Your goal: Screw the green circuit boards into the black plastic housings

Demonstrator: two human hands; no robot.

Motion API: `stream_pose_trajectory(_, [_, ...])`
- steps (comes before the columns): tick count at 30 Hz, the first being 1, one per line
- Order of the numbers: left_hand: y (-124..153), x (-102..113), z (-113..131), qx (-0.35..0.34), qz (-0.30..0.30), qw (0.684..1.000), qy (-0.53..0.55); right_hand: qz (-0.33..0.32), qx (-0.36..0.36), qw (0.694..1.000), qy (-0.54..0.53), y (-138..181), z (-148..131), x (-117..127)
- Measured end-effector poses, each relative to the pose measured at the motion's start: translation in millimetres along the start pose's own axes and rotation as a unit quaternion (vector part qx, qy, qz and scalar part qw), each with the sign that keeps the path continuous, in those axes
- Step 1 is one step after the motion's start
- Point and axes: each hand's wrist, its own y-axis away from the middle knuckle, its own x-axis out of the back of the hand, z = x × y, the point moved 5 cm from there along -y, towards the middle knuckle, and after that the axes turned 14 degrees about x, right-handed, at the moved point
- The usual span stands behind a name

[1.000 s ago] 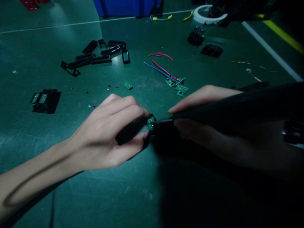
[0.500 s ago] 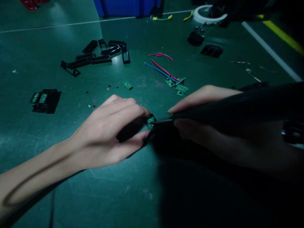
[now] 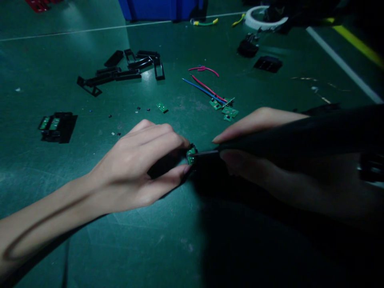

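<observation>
Between the thumb and finger of my left hand (image 3: 141,164) is a small green circuit board (image 3: 191,155) in a black surround, held low at the green surface. My right hand (image 3: 258,132) grips a thick black screwdriver-like tool (image 3: 288,132) whose exact kind is lost in shadow. Its thin metal shaft (image 3: 208,152) points left, and the tip meets the board as far as I can see. Deep shadow covers most of the right palm and lower fingers. A loose green board (image 3: 162,107) lies just beyond my left knuckles.
Black plastic frames (image 3: 127,75) lie in a pile at the back left. Black housings with boards (image 3: 55,124) sit at left. Red and blue wires (image 3: 207,90) trail from small boards. A blue bin (image 3: 162,10), a white tape ring (image 3: 264,20) and black blocks (image 3: 268,63) are farther back.
</observation>
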Motion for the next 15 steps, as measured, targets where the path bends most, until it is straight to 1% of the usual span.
stream_pose_trajectory(7, [0.2, -1.0, -1.1, -0.003, -0.014, 1.000, 0.003, -0.007, -0.004, 1.000, -0.002, 0.0, -1.5, -1.0])
stream_pose_trajectory(11, [0.4, -0.4, -1.1, -0.014, -0.002, 1.000, 0.012, -0.002, 0.008, 1.000, -0.009, 1.5, -1.4, 0.2])
stream_pose_trajectory(15, [0.9, -0.6, -1.3, -0.018, -0.001, 1.000, 0.009, -0.003, 0.002, 1.000, -0.008, 2.3, 0.2, 0.2])
